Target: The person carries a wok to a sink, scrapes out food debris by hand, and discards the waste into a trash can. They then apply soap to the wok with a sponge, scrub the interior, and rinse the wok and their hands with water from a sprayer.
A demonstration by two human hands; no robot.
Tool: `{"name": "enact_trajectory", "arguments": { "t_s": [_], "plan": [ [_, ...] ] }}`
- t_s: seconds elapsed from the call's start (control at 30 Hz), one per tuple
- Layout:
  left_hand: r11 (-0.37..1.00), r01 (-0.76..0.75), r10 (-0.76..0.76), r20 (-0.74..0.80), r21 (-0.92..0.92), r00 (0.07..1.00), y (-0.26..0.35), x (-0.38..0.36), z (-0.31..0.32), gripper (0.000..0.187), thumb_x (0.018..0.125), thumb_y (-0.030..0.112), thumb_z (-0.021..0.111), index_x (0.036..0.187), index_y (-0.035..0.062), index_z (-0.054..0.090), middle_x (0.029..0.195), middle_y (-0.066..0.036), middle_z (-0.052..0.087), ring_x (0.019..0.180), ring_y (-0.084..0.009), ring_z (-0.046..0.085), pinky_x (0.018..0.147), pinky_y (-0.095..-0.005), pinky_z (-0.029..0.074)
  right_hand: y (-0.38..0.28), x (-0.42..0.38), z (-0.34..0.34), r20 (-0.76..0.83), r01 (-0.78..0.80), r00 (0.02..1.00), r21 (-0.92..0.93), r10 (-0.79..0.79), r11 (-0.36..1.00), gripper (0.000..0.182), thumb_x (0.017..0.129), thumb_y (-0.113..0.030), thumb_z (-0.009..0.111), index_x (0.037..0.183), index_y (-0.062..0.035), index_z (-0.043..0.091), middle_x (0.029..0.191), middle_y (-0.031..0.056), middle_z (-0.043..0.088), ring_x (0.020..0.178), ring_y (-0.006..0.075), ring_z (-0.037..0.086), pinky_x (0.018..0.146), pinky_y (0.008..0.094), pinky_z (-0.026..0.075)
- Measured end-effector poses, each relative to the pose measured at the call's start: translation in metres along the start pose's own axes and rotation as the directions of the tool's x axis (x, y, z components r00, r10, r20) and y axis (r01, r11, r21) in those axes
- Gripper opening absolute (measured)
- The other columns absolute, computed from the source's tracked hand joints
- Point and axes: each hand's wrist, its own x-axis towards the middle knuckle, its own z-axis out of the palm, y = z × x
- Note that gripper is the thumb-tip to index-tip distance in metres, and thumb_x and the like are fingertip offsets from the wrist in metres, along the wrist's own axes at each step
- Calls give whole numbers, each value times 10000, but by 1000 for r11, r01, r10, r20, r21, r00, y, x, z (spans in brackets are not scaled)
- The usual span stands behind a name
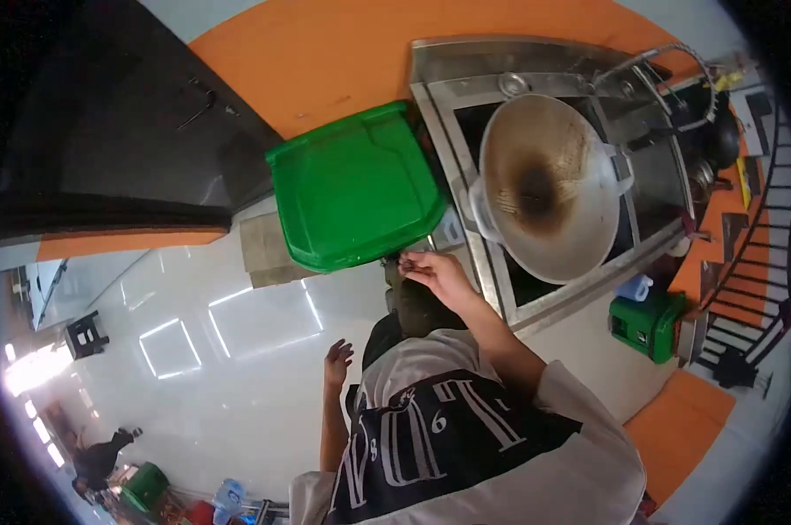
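Note:
My right hand (437, 278) is at the front edge of the green bin lid (356, 188). Its fingertips are pressed together around something small and dark that I cannot make out. The lid lies closed, with a stove to its right. My left hand (339, 360) hangs over the floor beside my body, its fingers slightly bent and apart, holding nothing. A big wok (544, 188) with a browned, scorched inside sits on the stove (492, 271).
A dark door (142, 114) stands at the left. Flattened cardboard (273, 249) lies on the shiny floor by the bin. Another green bin (649, 324) is at the right. Far off at the lower left is another person (102, 459), near a black stool (87, 335).

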Motion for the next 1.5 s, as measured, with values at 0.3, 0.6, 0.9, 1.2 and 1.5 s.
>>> {"name": "enact_trajectory", "arguments": {
  "t_s": [0.3,0.6,0.9,1.2,1.5],
  "plan": [
    [987,159,-161,-140,-25,977,-36,-24,-31,527,981,298,615,1428,34,522,1258,-129,684,1118,-242,664,907,-388,535,44,102,-81,-138,-20,990,-414,-41,910,277,940,-157,619,1114,45,694,1060,125,719,1002,226,696,908,338,560],
    [944,268,-319,-317,-195,893,-97,-114,-35,473,1006,263,609,1421,51,530,1287,-140,661,1140,-254,654,915,-394,534,-17,230,-23,52,414,905,-342,-423,843,298,909,-154,599,1073,52,737,1050,133,739,945,216,715,857,319,577],
    [951,239,-283,-244,-195,928,-168,-141,5,510,999,310,644,1424,47,542,1247,-155,691,1117,-239,670,902,-351,533,35,266,-42,78,-11,975,-919,-210,-393,378,879,-167,652,1248,-82,657,1221,242,663,1140,415,635,1002,489,505],
    [950,229,-290,-319,-213,902,-75,-111,2,499,1001,305,623,1411,33,548,1265,-125,682,1130,-211,653,902,-347,533,88,305,-44,230,70,920,-893,-317,-446,287,805,-110,672,1082,-136,740,1087,203,702,1008,419,674,867,479,540],
    [996,44,-67,-319,-79,945,7,-52,-25,462,1014,288,601,1411,56,552,1273,-104,672,1135,-190,628,947,-350,509,-4,298,-55,119,50,811,-990,-573,-134,208,598,-140,805,788,-72,757,776,164,726,739,335,724,675,392,557]
  ]
}}
